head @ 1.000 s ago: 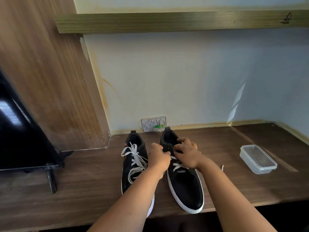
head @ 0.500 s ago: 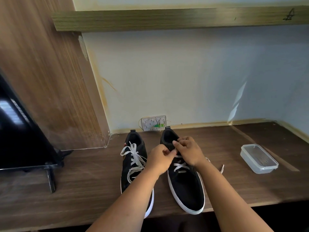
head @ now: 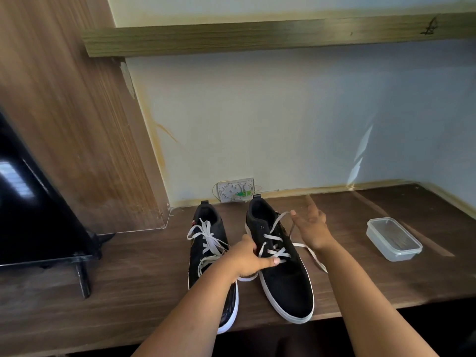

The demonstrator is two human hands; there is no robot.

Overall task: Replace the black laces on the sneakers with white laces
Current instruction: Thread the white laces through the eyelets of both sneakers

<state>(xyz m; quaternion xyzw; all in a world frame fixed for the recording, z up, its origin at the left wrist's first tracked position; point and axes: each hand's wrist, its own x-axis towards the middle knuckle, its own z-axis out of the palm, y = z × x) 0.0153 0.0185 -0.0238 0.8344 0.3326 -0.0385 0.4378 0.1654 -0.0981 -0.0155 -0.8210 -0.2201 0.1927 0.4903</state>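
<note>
Two black sneakers with white soles stand side by side on the wooden desk (head: pixel 386 284), toes toward me. The left sneaker (head: pixel 206 256) carries a white lace with loose loops. White lace (head: pixel 277 252) crosses the lower eyelets of the right sneaker (head: pixel 286 284). My left hand (head: pixel 247 258) grips this sneaker's left side, thumb lying across the crossed lace. My right hand (head: pixel 313 228) is raised to the right of the shoe's opening, blurred, and pinches a lace strand that runs taut from an upper eyelet. Another lace end trails on the desk to the shoe's right.
A clear lidded plastic container (head: pixel 394 239) sits on the desk at the right. A black screen (head: pixel 31 215) on a thin stand (head: pixel 83 279) fills the left. A white wall plate (head: pixel 235 189) is behind the shoes, and a wooden shelf (head: pixel 257 34) runs overhead.
Both hands were together at the right sneaker's upper eyelets. My right hand has swung out to the right, drawing the lace through; my left hand has dropped lower onto the shoe.
</note>
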